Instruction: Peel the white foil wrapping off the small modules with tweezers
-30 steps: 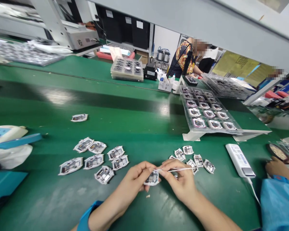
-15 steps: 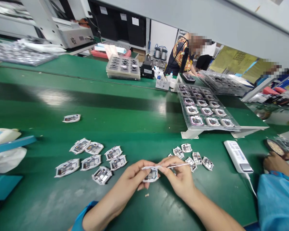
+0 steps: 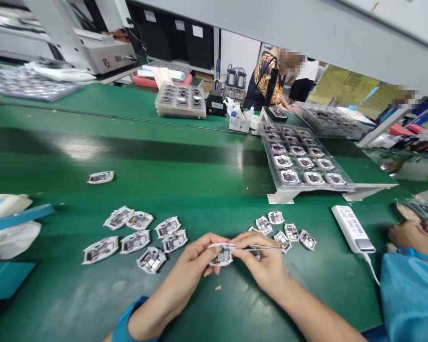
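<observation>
White-edged, the thin circuit module (image 3: pixel 221 257) looks light and fragile; my left hand (image 3: pixel 194 260) pinches its rim, my right hand (image 3: pixel 262 262) grips fine tweezers (image 3: pixel 266 247), tips perhaps touching it.

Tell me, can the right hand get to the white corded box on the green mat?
Probably yes. Bare green mat runs from the right hand to the white corded box, and the small module pile sits beside that path, not across it. The hand holds tweezers, though.
</observation>
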A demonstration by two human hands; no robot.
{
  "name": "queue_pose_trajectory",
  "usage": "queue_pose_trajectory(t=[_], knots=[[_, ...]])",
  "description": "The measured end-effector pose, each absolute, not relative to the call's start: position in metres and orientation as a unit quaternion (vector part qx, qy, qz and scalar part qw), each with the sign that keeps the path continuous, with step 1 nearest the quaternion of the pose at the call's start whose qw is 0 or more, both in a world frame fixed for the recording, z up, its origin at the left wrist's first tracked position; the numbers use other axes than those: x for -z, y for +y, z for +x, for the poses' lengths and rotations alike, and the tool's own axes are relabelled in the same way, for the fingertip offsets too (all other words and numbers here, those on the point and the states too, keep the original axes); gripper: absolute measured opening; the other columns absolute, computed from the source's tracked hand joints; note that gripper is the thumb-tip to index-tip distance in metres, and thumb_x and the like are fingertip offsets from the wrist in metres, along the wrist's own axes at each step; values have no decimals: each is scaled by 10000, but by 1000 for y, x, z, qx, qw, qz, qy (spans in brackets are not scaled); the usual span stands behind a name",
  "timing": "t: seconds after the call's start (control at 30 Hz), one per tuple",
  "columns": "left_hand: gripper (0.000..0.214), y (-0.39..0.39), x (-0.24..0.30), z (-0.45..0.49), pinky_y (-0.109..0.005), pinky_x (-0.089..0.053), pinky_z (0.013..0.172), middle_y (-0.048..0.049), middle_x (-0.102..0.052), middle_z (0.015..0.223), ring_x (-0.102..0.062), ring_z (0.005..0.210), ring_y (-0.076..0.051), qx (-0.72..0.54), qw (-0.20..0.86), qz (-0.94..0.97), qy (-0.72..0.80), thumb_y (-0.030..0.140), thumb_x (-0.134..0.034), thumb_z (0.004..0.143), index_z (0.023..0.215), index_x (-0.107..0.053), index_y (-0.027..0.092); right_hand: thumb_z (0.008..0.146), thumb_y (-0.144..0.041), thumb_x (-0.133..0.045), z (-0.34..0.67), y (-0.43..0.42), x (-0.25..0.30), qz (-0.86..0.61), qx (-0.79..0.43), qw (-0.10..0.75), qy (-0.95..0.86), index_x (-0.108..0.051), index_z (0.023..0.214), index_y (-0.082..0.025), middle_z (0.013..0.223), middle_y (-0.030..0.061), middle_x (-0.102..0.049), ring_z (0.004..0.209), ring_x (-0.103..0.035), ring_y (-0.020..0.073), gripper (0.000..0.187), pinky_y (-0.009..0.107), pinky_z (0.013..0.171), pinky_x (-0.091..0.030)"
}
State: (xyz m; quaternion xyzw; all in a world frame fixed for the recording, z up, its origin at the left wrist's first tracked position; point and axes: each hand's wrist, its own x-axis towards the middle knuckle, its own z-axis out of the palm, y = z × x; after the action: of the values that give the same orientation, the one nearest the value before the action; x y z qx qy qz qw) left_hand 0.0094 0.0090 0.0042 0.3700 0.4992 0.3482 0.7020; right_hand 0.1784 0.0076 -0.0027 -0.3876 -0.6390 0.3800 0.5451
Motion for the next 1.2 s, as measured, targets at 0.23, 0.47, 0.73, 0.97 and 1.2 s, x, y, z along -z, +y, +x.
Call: queue_pose_trajectory(t=[0.23, 0.47, 0.73, 0.97, 1.2], knots=[[358, 7, -6, 6, -231, -403, 643, -3, -628, 859, -537, 735, -147, -328, 738, 387, 445, 354, -724, 743, 1055, -633, 206, 834, -163, -703, 184, 14, 4, -383, -351, 536, -665, -719, 837, -221, 815, 54, -771, 784, -726, 209, 60, 369, 778, -563], [341, 13, 3, 6, -270, -448, 730, 7, -611, 847, -558, 786, -173, -308, 676, 470, 477, 346, -728, 749, 992, -524, 219, 813, -204, -714, 195, 20, 0, -450, -408, 544, -578, -703, 843, -195, 867, 60, -757, 823, -724, 203, 32, 320, 745, -569], [253, 58, 8, 13, -277, -439, 647, -21, -676, 851, -591, 714, -208, -260, 395, 717, 511, 361, -653, 798, 1005, -613, 221, 805, -180, -704, 211, 28, -15, -450, -347, 637, -521, -674, 848, -201, 877, 51, -743, 881, -703, 202, 56, 359, 836, -552], [302, 153, 30, 16, -501, -355, 991, -150, -679, 1036, -551, 1066, -363, -273, 194, 757, 562, 380, -600, 779, 970, -659, 154, 805, -171, -711, 218, 31, -18, -438, -338, 661, -507, -678, 841, -202, 876, 38, -736, 881, -700, 190, 58, 337, 825, -546], [387, 147, 25, 32, -530, -325, 1048, -140, -618, 1217, -468, 1213, -365, -261, 186, 794, 517, 429, -571, 840, 1136, -625, 186, 799, -181, -719, 221, 34, -19, -437, -333, 674, -494, -679, 844, -203, 877, 35, -735, 873, -701, 189, 65, 334, 828, -544]])
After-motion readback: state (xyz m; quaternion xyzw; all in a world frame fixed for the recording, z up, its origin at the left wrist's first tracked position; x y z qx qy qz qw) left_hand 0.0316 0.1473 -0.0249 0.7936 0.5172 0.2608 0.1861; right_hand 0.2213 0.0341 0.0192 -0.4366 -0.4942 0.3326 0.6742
